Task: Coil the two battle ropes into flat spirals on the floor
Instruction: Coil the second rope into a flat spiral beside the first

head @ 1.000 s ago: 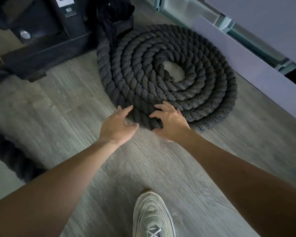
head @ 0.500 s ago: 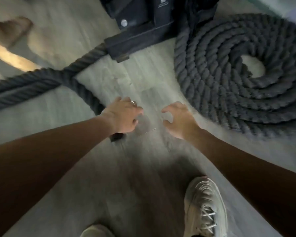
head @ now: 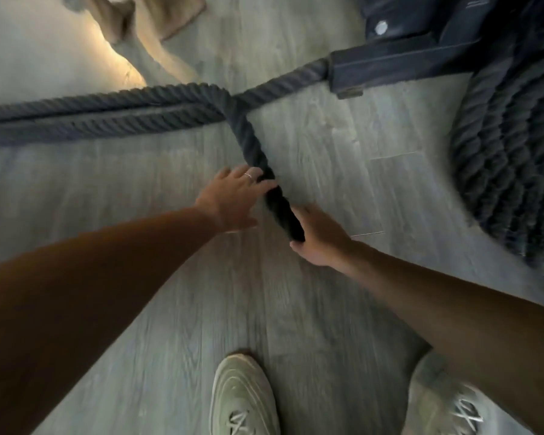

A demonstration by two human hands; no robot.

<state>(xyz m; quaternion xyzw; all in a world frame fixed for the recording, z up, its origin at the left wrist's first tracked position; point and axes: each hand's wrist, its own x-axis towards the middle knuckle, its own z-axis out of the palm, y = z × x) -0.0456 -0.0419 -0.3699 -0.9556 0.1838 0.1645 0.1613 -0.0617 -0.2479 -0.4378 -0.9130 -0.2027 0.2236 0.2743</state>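
Our fingers (head: 255, 178) on the left hand (head: 230, 200) lie nearly straight and spread, their tips touching the side of the loose rope (head: 252, 146); a thin ring shows on one of them. Our right hand (head: 319, 238) curls round the rope's dark end (head: 288, 221), thumb below it and the other fingers hidden behind it.

The free end points down toward us and a little right. From our hands the rope's long axis runs up and slightly left, then meets a doubled stretch that lies almost level across the floor (head: 327, 146) to the left edge, while a short length carries on up and right to the black metal base (head: 399, 64). The finished coil (head: 509, 158) lies flat at the right edge, well apart from our hands, partly cut off by the frame.

The floor is pale grey wood-look planking, blurred in places. A patch of warm light falls at the upper left. Our two light shoes (head: 244, 400) stand at the bottom.
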